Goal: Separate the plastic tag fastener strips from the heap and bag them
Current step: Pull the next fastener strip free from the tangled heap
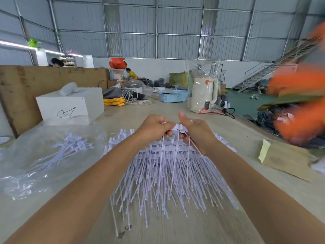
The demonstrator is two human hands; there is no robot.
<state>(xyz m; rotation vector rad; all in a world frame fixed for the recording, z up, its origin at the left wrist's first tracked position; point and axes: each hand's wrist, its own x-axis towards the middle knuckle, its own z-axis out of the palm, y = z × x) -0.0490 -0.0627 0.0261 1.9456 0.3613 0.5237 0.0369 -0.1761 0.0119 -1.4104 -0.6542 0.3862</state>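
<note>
Both hands pinching fastener strip, wooden table, warehouse

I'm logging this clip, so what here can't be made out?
Head view:
- The orange shapes at the right edge: blurred, cut off.
- The left hand and right hand hide how many white strips they pinch.
- The count in the clear bag: too small, glare.

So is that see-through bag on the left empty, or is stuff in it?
Not empty. A bundle of white fastener strips shows through the clear bag lying flat on the table.
</note>
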